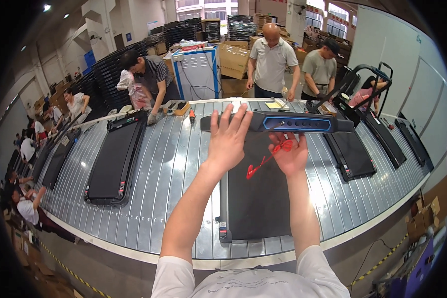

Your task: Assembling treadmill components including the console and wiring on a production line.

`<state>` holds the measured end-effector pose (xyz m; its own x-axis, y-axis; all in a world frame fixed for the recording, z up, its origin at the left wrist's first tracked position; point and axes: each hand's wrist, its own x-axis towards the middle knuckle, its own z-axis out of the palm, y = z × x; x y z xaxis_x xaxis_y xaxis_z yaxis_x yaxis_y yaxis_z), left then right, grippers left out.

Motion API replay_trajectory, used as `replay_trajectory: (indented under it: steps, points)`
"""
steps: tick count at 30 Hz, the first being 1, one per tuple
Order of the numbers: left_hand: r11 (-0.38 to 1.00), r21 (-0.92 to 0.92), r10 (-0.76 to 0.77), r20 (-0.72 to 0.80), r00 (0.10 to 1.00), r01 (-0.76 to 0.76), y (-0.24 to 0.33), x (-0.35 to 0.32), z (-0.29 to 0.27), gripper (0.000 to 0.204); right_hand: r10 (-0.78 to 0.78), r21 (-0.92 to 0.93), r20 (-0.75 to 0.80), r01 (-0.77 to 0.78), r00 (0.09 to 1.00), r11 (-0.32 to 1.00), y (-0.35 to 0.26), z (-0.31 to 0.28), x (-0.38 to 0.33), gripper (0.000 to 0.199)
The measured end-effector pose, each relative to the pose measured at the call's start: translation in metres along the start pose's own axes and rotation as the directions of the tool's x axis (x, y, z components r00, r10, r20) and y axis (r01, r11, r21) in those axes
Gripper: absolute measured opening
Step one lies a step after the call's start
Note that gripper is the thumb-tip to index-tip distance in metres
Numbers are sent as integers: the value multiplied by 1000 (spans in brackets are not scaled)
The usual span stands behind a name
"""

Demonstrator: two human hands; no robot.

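In front of me a long dark treadmill console (308, 125) with a blue-edged panel and a row of round buttons stands above a flat black treadmill (256, 203). My left hand (227, 144) lies against the console's left part, its fingers stretched out and apart past the upper edge. Palm up below the console is my right hand (292, 155), its fingers curled at the lower edge. A red cord (267, 161) is looped in that hand, and its end dangles to the left over the black belt. Part of the right fingertips is hidden by the console.
The metal slat conveyor (154, 184) carries other treadmills: one to the left (116, 159), one to the right (351, 154). An orange-handled tool (191, 116) and a parts box (176, 108) lie at the far edge. Several people work across from me and further left.
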<state>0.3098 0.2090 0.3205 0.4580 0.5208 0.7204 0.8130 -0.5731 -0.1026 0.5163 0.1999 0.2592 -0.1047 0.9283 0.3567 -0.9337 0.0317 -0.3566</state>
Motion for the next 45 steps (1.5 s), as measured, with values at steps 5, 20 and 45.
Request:
replay_trajectory:
  steps: [5, 20, 45]
  points:
    - [999, -45, 29, -39, 999, -31, 10, 0, 2, 68, 118, -32, 87, -115, 989, 993, -21, -21, 9, 42]
    - [994, -84, 60, -78, 995, -67, 10, -6, 7, 64, -21, -74, 4, 21, 1000, 997, -15, 1, -5, 38]
    - [311, -232, -198, 932, 302, 922, 35, -543, 94, 29, -470, -538, 643, -80, 605, -839, -124, 32, 130, 38]
